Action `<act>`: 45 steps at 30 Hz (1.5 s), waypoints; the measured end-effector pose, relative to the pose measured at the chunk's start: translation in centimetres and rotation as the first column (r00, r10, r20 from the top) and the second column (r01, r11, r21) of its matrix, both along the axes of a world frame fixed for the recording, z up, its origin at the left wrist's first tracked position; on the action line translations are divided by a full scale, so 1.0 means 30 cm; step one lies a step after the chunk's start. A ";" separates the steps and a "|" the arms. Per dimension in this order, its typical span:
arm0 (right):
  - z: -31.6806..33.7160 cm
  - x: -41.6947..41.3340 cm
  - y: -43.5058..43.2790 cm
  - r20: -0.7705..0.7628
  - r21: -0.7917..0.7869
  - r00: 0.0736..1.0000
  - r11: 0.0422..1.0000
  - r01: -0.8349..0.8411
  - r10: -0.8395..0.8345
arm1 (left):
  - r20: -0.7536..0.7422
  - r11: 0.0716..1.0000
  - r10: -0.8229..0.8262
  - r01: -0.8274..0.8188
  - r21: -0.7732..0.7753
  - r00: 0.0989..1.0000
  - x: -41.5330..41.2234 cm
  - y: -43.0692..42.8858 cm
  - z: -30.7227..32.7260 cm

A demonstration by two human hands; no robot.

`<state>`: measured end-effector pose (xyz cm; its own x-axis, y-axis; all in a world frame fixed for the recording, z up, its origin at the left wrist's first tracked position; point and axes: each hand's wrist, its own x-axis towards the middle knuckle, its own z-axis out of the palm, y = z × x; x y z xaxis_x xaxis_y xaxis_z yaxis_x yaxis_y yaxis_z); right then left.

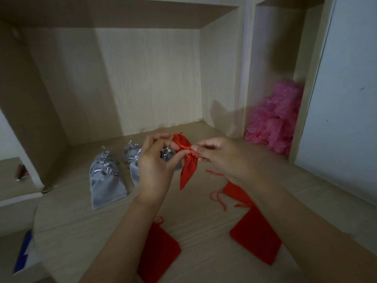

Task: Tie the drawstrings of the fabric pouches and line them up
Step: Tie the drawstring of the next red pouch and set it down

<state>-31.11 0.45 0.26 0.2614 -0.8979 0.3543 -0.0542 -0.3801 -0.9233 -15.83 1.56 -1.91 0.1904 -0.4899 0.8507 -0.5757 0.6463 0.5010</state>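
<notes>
Between the hands (157, 166) (222, 156) hangs one of four red pouches (186, 172).

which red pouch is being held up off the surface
The red pouch pinched at its drawstring neck between the left hand and right hand, hanging free. The other red pouches lie flat, nearer the camera.

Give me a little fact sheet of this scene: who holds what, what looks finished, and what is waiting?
Held: red pouch, lifted between the hands
Left hand: pinches the drawstring at the pouch's neck
Right hand: pinches the same drawstring
Finished: grey pouches, tied, in rows on the wooden surface
Waiting: loose red pouches lying flat nearer the person, strings untied
Background: pink bags heaped in the right compartment
</notes>
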 end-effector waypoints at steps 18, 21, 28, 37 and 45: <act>-0.011 0.015 -0.024 -0.188 -0.157 0.978 0.986 0.064 -0.093 | -0.153 0.941 -0.242 0.270 0.204 0.958 -0.017 0.001 0.004; -0.018 0.014 -0.030 -0.145 -0.146 0.980 0.983 0.112 -0.134 | -0.173 0.912 -0.303 0.338 0.233 0.937 -0.014 0.008 0.010; -0.012 -0.006 -0.029 0.137 0.141 0.988 0.989 0.055 -0.075 | -0.264 0.792 -0.405 0.480 0.377 0.876 -0.014 -0.014 -0.004; -0.013 -0.004 -0.024 -0.116 0.020 0.990 0.997 0.077 -0.075 | -0.474 0.732 -0.424 0.600 0.322 0.772 -0.024 -0.013 -0.005; -0.010 -0.025 -0.019 -0.135 -0.101 0.989 0.994 0.050 -0.063 | -0.417 0.778 -0.385 0.532 0.334 0.824 -0.017 -0.024 -0.015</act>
<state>-31.87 -0.13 -0.03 0.2635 -0.8755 0.4051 -0.2019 -0.4607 -0.8643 -16.33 0.85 -2.36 0.0624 -0.8773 0.4759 -0.0323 0.4748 0.8795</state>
